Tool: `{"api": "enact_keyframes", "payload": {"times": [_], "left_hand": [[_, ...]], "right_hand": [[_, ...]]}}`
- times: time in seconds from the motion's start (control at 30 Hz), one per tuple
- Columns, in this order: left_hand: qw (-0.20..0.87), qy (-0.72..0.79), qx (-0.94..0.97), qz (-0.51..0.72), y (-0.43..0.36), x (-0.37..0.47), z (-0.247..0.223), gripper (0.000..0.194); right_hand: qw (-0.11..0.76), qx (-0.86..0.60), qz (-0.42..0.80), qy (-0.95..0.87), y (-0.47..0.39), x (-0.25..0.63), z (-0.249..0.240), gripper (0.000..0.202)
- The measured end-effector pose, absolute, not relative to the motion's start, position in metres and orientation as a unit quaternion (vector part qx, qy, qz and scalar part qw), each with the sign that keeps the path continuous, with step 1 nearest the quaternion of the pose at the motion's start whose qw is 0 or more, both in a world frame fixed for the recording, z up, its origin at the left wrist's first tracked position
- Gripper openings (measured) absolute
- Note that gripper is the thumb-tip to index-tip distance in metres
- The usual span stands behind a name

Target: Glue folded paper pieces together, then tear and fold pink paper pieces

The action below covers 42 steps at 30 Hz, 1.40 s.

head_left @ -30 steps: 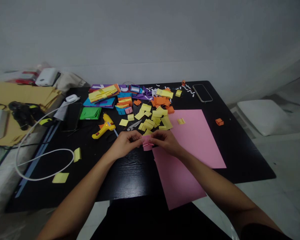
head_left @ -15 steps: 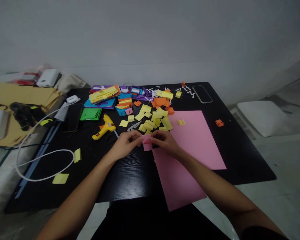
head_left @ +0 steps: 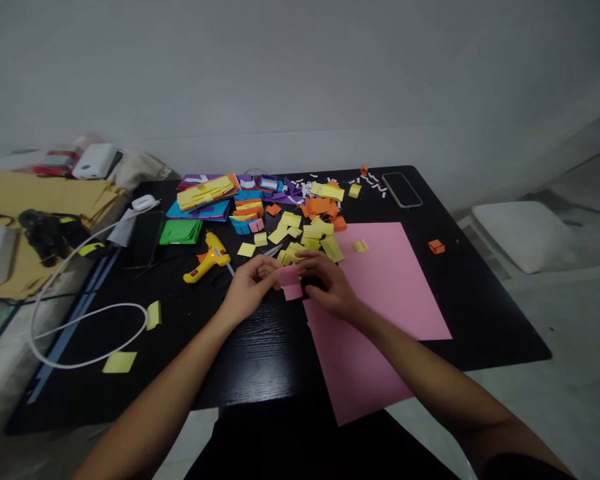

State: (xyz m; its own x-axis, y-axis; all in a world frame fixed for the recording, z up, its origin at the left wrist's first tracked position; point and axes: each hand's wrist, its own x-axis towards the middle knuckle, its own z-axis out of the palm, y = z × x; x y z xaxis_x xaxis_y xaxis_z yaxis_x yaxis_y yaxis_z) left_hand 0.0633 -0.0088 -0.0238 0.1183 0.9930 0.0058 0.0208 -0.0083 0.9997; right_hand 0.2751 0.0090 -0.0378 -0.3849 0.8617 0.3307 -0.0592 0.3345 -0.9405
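A small folded piece of pink paper is pinched between the thumb and fingers of my left hand, above the near middle of the black table. My right hand is at the paper's right side. Its thumb and index finger are apart, and the index fingertip reaches the paper's upper edge; whether it touches is hard to tell. Under my right forearm lies a large pink sheet with a small folded yellow piece on it. Just beyond my hands is a heap of yellow paper pieces, partly covering scissors.
A yellow glue gun lies left of my hands. Behind it are green papers and a stack of coloured strips. A white cable loops over the left side. A phone lies at the back right, orange pieces nearer the middle.
My right thumb has come off the small pink paper and its fingers have spread. The paper stays in my left hand, now tilted. The view has shifted slightly.
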Motion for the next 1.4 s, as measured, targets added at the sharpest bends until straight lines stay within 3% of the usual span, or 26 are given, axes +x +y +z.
{"api": "enact_keyframes", "payload": {"times": [0.17,0.33,0.63,1.4], "left_hand": [[0.523,0.464,0.569,0.433,-0.007,0.061,-0.027,0.022],[0.365,0.448,0.693,0.431,-0.012,0.061,-0.018,0.023],[0.454,0.481,0.605,0.443,-0.017,0.073,-0.024,0.023],[0.453,0.461,0.593,0.48,-0.019,0.074,-0.017,0.01]], "right_hand": [[0.463,-0.31,0.377,-0.74,0.009,0.274,-0.036,0.003],[0.476,-0.363,0.459,-0.657,0.009,0.272,-0.037,0.017],[0.435,-0.4,0.548,-0.593,0.006,0.268,-0.037,0.027],[0.424,-0.391,0.593,-0.563,0.006,0.268,-0.034,0.022]]}}
